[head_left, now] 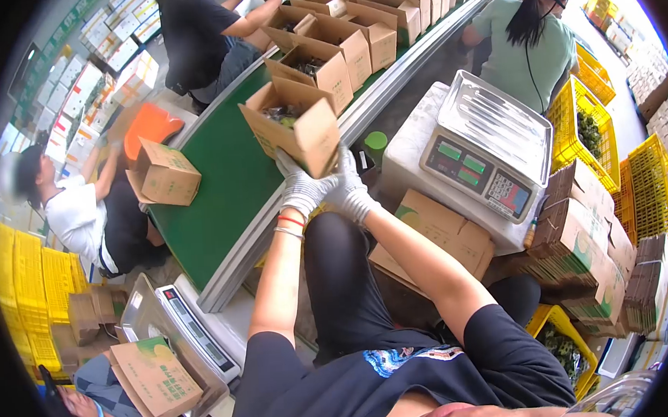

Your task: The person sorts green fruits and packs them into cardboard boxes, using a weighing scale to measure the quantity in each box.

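Note:
An open-topped cardboard box point(317, 140) is tilted at the near edge of the green conveyor belt point(219, 169). Some dark and greenish contents show inside it. My left hand point(302, 186), in a striped white glove, grips the box's near lower side. On the right side of the same box is my right hand point(347, 187), gloved alike, its fingers closed against the cardboard. The fingertips of both hands are partly hidden by the box. Directly behind stands another open box point(332, 76) with dark contents.
A digital scale point(464, 168) with a metal tray stands on a white table to the right. Yellow crates point(569, 155) and stacked flat cartons point(578, 252) lie beyond. Co-workers sit around the belt; one is by a box point(167, 173) on its left edge. Another scale point(197, 329) is lower left.

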{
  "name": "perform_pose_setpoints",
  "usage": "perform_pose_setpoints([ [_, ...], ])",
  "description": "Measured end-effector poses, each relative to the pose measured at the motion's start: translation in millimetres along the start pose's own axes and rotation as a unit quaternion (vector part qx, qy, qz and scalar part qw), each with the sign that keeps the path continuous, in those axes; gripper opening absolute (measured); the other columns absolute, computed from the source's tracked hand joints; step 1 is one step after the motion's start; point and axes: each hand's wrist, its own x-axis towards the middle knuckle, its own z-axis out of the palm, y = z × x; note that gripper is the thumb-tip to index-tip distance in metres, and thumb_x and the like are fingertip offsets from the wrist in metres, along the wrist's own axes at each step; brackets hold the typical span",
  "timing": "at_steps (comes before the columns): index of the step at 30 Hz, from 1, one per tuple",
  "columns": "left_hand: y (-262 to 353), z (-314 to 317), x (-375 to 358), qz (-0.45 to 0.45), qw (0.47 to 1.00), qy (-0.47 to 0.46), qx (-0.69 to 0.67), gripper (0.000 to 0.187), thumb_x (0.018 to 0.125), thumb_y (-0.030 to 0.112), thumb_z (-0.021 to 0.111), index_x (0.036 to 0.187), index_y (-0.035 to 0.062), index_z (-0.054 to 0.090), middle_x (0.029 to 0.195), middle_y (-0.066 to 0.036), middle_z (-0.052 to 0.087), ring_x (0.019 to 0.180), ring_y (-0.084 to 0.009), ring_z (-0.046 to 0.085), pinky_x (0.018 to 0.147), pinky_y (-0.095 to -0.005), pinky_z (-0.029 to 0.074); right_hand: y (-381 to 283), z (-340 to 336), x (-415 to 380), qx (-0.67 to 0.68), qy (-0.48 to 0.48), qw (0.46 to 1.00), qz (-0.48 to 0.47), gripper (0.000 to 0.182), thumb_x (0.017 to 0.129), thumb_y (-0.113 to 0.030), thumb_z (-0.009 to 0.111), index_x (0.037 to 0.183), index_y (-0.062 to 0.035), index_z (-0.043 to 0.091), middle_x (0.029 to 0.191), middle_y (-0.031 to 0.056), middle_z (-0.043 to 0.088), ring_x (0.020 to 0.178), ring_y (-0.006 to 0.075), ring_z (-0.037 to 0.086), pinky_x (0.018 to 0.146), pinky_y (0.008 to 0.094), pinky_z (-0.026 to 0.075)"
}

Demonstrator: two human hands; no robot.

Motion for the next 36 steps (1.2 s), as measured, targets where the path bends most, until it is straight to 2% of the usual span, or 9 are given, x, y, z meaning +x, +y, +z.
perform_pose_setpoints([
  [2, 24.9, -34.6, 15.4, -0.082, 0.979, -0.041, -0.18, 0.125, 0.051, 0.032, 0.089, 0.141, 0.0013, 0.009, 0.126, -0.022, 0.05, 0.116, -0.0328, 0.051, 0.099, -0.0392, 0.041, -6.1, -23.5, -19.6, -0.069, -0.052, 0.993, -0.082, 0.107, 0.061, -0.026, 0.079, 0.143, -0.0008, 0.014, 0.144, 0.029, 0.02, 0.132, 0.0432, 0.029, 0.105, 0.0415, 0.035],
  [3, -1.5, -17.8, 32.9, -0.035, 0.997, -0.021, -0.066, 0.106, 0.056, 0.026, 0.087, 0.137, 0.0032, 0.021, 0.11, -0.018, 0.062, 0.099, -0.034, 0.061, 0.087, -0.0415, 0.049, -16.6, -43.8, -35.7, -0.105, -0.062, 0.99, -0.074, 0.096, 0.066, -0.022, 0.074, 0.143, -0.0055, 0.019, 0.144, 0.0259, 0.022, 0.128, 0.0424, 0.034, 0.103, 0.0414, 0.038],
  [7, 11.7, 15.0, 83.7, -0.069, 0.996, -0.024, -0.044, 0.097, 0.059, 0.033, 0.084, 0.133, 0.0029, 0.029, 0.116, -0.023, 0.058, 0.106, -0.0384, 0.057, 0.091, -0.0412, 0.047, 31.4, -116.4, -94.7, -0.144, -0.01, 0.989, -0.017, 0.058, 0.068, -0.023, 0.071, 0.121, -0.0072, 0.053, 0.122, 0.0166, 0.052, 0.117, 0.035, 0.047, 0.098, 0.0411, 0.041],
  [14, 11.3, 100.4, 161.5, -0.093, 0.978, -0.153, 0.107, 0.093, 0.067, 0.047, 0.074, 0.134, -0.0014, 0.031, 0.121, -0.026, 0.055, 0.113, -0.0371, 0.054, 0.097, -0.0386, 0.043, 118.1, -181.7, -206.0, -0.338, 0.196, 0.868, 0.306, 0.076, 0.065, -0.034, 0.073, 0.128, -0.005, 0.044, 0.136, 0.0251, 0.036, 0.127, 0.0413, 0.033, 0.105, 0.0442, 0.032],
  [19, 122.1, 94.9, 18.3, 0.087, 0.971, -0.189, 0.115, 0.095, 0.073, 0.047, 0.066, 0.141, -0.0018, 0.021, 0.138, -0.027, 0.039, 0.127, -0.0383, 0.039, 0.106, -0.0401, 0.033, 143.8, -193.3, -245.6, -0.343, 0.152, 0.832, 0.408, 0.101, 0.064, -0.046, 0.074, 0.14, 0.0008, 0.025, 0.145, 0.0249, 0.023, 0.133, 0.0391, 0.024, 0.11, 0.042, 0.026],
  [24, 76.1, 164.7, -102.2, 0.033, 0.797, -0.53, 0.287, 0.087, 0.071, 0.059, 0.06, 0.128, -0.0059, 0.044, 0.125, -0.024, 0.054, 0.114, -0.0346, 0.055, 0.094, -0.0393, 0.045, 147.4, -206.2, -253.4, -0.273, 0.209, 0.822, 0.455, 0.097, 0.063, -0.037, 0.076, 0.139, -0.0018, 0.027, 0.142, 0.0239, 0.026, 0.13, 0.0389, 0.028, 0.107, 0.0434, 0.03],
  [29, 69.7, 163.3, -146.0, -0.048, 0.912, -0.396, 0.093, 0.055, 0.067, 0.044, 0.068, 0.098, -0.0017, 0.065, 0.102, -0.022, 0.065, 0.103, -0.0367, 0.06, 0.088, -0.04, 0.046, 147.8, -205.2, -260.7, -0.223, 0.244, 0.842, 0.427, 0.088, 0.066, -0.027, 0.074, 0.139, -0.0066, 0.029, 0.137, 0.0219, 0.034, 0.125, 0.0383, 0.036, 0.103, 0.0433, 0.035],
  [33, 2.1, 205.2, -124.1, -0.11, 0.906, -0.408, 0.038, 0.047, 0.071, 0.036, 0.068, 0.096, -0.0036, 0.066, 0.096, -0.018, 0.068, 0.092, -0.0307, 0.064, 0.082, -0.038, 0.048, 142.8, -215.9, -261.7, -0.131, 0.302, 0.855, 0.402, 0.082, 0.068, -0.022, 0.071, 0.138, -0.0078, 0.031, 0.131, 0.0229, 0.041, 0.122, 0.0394, 0.041, 0.103, 0.0418, 0.036],
  [36, -20.8, 214.9, -119.4, -0.285, 0.801, -0.457, -0.262, 0.037, 0.074, 0.027, 0.068, 0.094, -0.0042, 0.067, 0.089, -0.012, 0.068, 0.083, -0.022, 0.063, 0.076, -0.0345, 0.048, 107.4, -230.2, -262.1, -0.106, 0.335, 0.869, 0.348, 0.08, 0.069, -0.02, 0.07, 0.137, -0.0047, 0.031, 0.129, 0.0233, 0.043, 0.12, 0.0389, 0.044, 0.102, 0.0409, 0.037],
])
